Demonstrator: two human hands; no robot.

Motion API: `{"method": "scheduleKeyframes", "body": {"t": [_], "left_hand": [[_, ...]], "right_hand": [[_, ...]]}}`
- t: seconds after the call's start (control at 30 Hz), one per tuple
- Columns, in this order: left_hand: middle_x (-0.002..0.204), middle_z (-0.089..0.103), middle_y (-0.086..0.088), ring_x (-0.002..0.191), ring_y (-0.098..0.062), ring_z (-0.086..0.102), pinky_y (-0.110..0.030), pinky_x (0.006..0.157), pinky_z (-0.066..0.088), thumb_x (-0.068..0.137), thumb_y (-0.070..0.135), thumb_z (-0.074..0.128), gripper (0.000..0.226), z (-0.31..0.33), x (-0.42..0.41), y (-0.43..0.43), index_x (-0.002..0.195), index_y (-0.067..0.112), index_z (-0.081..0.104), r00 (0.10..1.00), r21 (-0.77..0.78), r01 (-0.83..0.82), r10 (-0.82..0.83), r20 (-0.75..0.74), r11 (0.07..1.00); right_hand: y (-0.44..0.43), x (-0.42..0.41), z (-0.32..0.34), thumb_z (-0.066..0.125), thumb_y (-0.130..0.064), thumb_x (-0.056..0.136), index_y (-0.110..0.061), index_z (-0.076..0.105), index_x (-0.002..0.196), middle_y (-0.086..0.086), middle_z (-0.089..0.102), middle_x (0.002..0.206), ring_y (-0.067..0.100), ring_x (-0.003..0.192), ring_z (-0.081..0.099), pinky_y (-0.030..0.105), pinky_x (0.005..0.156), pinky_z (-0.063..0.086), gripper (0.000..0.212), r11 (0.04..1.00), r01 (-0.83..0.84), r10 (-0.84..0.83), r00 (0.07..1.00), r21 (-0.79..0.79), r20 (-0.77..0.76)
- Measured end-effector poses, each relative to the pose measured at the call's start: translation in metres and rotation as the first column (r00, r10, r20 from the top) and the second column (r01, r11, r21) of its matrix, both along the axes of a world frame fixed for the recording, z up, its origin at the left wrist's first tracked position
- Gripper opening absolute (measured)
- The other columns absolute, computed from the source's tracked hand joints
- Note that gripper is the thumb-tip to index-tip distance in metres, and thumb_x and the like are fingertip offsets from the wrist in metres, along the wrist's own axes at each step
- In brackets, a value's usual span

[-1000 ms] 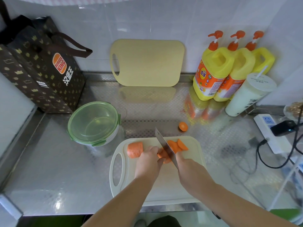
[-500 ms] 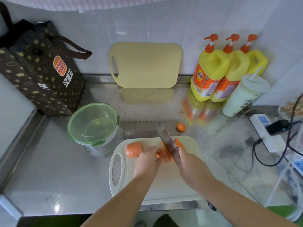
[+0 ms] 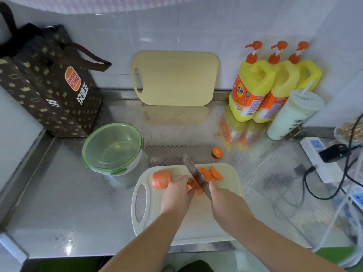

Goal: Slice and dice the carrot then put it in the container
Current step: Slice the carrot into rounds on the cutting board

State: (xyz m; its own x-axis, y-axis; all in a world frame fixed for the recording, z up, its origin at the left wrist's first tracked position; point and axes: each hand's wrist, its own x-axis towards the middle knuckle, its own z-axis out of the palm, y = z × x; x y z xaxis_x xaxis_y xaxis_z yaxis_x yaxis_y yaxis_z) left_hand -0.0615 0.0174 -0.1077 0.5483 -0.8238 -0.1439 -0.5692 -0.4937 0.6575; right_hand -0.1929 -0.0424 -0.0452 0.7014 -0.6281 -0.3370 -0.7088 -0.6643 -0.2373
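A dark paper bag (image 3: 49, 85) stands at the far left of the steel table (image 3: 68, 193), against the wall. Just right of it sits a round container (image 3: 113, 148) with its green lid on, near the upper left corner of a white cutting board (image 3: 196, 222). A pale yellow board (image 3: 174, 78) leans on the back wall.

On the white board's far left lies a thick carrot chunk (image 3: 161, 179), touching the left hand (image 3: 176, 195). That hand's fingers (image 3: 191, 192) are curled down onto a smaller carrot piece (image 3: 193, 186), pinning it to the board. The knife (image 3: 194, 171) stands edge-down against this piece, its blade angled away to the upper left. The right hand (image 3: 225, 205) is wrapped round the knife's handle, which is hidden under the hand. Right of the blade lie a few carrot slices (image 3: 211, 173), overlapping.

Beyond the board, a small carrot end (image 3: 217, 152) rests alone on the table. Three yellow pump bottles (image 3: 253, 87) and a white cup (image 3: 292, 114) with a straw stand at the back right, with a power strip (image 3: 318, 158) nearer the right edge.
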Motion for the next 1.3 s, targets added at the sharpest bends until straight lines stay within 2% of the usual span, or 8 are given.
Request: {"method": "scheduleKeyframes", "body": {"t": [0.13,0.27,0.37,0.53,0.7,0.8,0.97,1.3], "left_hand": [[0.101,0.062,0.001,0.091,-0.017,0.06,-0.032,0.08,0.048,0.086,0.019,0.064,0.011,-0.004,0.0,-0.001,0.096,0.014,0.063,1.0,0.002,-0.011,0.011,-0.003,1.0],[0.102,0.062,0.001,0.091,-0.018,0.06,-0.029,0.079,0.048,0.086,0.02,0.064,0.015,-0.007,0.001,-0.002,0.1,0.014,0.064,1.0,0.016,-0.005,0.005,0.021,1.0],[0.103,0.061,0.002,0.092,-0.019,0.061,-0.029,0.079,0.048,0.087,0.02,0.063,0.016,-0.005,0.001,-0.002,0.103,0.016,0.064,1.0,0.007,-0.002,0.002,0.023,1.0],[0.103,0.06,0.001,0.093,-0.02,0.059,-0.035,0.082,0.048,0.087,0.018,0.063,0.013,-0.003,0.002,-0.001,0.1,0.016,0.064,1.0,0.005,0.021,-0.021,-0.008,1.0],[0.101,0.061,0.0,0.094,-0.018,0.059,-0.034,0.083,0.047,0.087,0.018,0.062,0.011,-0.003,0.001,0.002,0.097,0.018,0.066,0.999,-0.009,0.042,-0.042,0.013,0.999],[0.1,0.062,0.001,0.093,-0.017,0.059,-0.031,0.081,0.047,0.085,0.015,0.062,0.011,-0.005,0.0,0.002,0.095,0.019,0.066,1.0,-0.036,0.015,-0.015,-0.001,0.999],[0.101,0.062,0.004,0.094,-0.014,0.059,-0.024,0.078,0.044,0.086,0.017,0.063,0.01,-0.005,0.001,0.002,0.096,0.018,0.065,1.0,-0.041,-0.001,0.0,-0.01,0.999],[0.102,0.062,0.002,0.091,-0.016,0.06,-0.026,0.077,0.047,0.088,0.019,0.062,0.013,-0.008,0.001,0.001,0.1,0.014,0.064,1.0,-0.011,-0.022,0.022,-0.009,1.0]], "right_hand": [[0.002,0.003,-0.008,0.035,-0.004,0.095,-0.017,0.036,0.122,-0.01,0.037,0.065,0.016,0.064,0.048,0.023,0.052,0.032,0.03,1.0,-0.016,0.016,1.0,-0.004,-0.014],[0.003,0.01,-0.021,0.035,-0.006,0.096,-0.015,0.033,0.129,-0.006,0.045,0.072,0.015,0.068,0.051,0.024,0.054,0.034,0.034,1.0,-0.03,0.03,0.999,0.007,-0.038],[0.002,0.013,-0.028,0.032,-0.008,0.098,-0.014,0.03,0.133,-0.007,0.038,0.068,0.016,0.07,0.05,0.023,0.052,0.032,0.036,0.998,-0.025,0.028,0.998,0.059,-0.058],[-0.009,0.005,-0.021,0.034,-0.013,0.099,-0.017,0.035,0.129,-0.008,0.043,0.064,0.018,0.062,0.051,0.03,0.057,0.036,0.03,0.99,0.082,-0.09,0.994,0.119,0.066],[-0.005,0.0,-0.005,0.034,-0.015,0.1,-0.019,0.034,0.103,-0.01,0.038,0.063,0.013,0.054,0.044,0.024,0.047,0.027,0.006,0.999,0.043,-0.044,0.995,0.009,0.087],[-0.002,0.0,0.0,0.035,-0.013,0.099,-0.018,0.036,0.111,-0.01,0.038,0.063,0.005,0.05,0.037,0.02,0.043,0.023,0.013,1.0,0.012,-0.011,0.999,-0.019,0.039],[0.002,-0.001,0.001,0.034,-0.008,0.097,-0.017,0.036,0.12,-0.01,0.036,0.064,0.013,0.059,0.045,0.018,0.045,0.026,0.024,1.0,-0.011,0.011,1.0,-0.022,0.0],[0.004,0.005,-0.013,0.035,-0.007,0.097,-0.015,0.032,0.128,-0.009,0.036,0.066,0.017,0.065,0.049,0.02,0.045,0.025,0.032,0.998,-0.053,0.052,0.997,-0.032,-0.054]]}}
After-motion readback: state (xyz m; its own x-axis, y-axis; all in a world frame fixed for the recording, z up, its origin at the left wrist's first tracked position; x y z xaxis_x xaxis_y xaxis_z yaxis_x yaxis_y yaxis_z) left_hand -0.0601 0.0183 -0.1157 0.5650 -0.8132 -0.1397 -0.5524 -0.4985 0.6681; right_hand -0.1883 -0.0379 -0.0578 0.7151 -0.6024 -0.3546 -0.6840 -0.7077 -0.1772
